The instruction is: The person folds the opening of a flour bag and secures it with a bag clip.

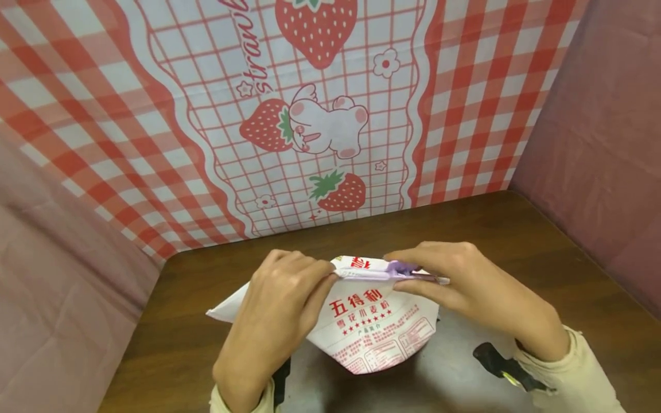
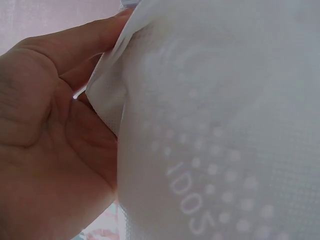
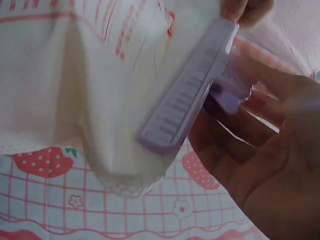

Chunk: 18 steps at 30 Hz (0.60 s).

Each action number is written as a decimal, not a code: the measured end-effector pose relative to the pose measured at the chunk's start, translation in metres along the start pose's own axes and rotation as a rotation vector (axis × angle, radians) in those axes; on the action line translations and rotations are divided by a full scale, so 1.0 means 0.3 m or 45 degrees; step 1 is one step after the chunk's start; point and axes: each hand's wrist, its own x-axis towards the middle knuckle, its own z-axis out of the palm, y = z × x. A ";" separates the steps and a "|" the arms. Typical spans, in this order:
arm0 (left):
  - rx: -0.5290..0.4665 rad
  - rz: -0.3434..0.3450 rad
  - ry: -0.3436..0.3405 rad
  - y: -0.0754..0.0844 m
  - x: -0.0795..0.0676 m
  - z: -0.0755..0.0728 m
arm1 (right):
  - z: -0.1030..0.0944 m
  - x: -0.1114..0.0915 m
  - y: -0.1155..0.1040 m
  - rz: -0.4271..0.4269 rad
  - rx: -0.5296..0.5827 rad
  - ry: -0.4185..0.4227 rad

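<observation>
A white flour bag (image 1: 384, 335) with red Chinese lettering is held up between both hands, its top folded over. Along the fold lies a light purple bag clip (image 1: 403, 268), its long bar flat on the bag in the right wrist view. My left hand (image 1: 281, 301) pinches the folded top near the left end of the clip; in the left wrist view its thumb and fingers are around the white bag edge (image 2: 107, 95). With thumb and fingers, my right hand (image 1: 459, 275) grips the raised handle part of the clip (image 3: 187, 95).
Under the bag is a grey mat (image 1: 315, 381) on a brown wooden table (image 1: 191, 292). A red checked cloth with strawberries (image 1: 330, 69) hangs behind, and pink curtains (image 1: 604, 132) stand at both sides. A dark strap (image 1: 503, 364) is at the right sleeve.
</observation>
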 end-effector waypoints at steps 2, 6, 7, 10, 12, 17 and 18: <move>0.004 -0.014 -0.005 -0.002 -0.001 0.002 | -0.011 -0.005 0.011 0.083 0.026 -0.024; 0.006 -0.043 -0.029 -0.005 -0.003 0.003 | -0.029 -0.012 0.026 0.156 0.116 0.045; 0.008 -0.047 -0.032 -0.005 -0.003 0.003 | -0.030 -0.014 0.026 0.149 0.126 0.067; 0.014 -0.045 -0.032 -0.007 -0.002 0.004 | -0.024 -0.013 0.020 0.103 0.101 0.063; 0.021 -0.040 -0.029 -0.007 -0.001 0.004 | -0.013 -0.010 0.012 0.070 0.041 0.023; 0.022 -0.028 -0.024 -0.008 0.001 0.002 | 0.020 -0.002 -0.002 0.031 -0.034 -0.045; 0.020 -0.026 -0.023 -0.008 0.001 0.002 | 0.025 -0.001 -0.003 0.016 -0.031 -0.032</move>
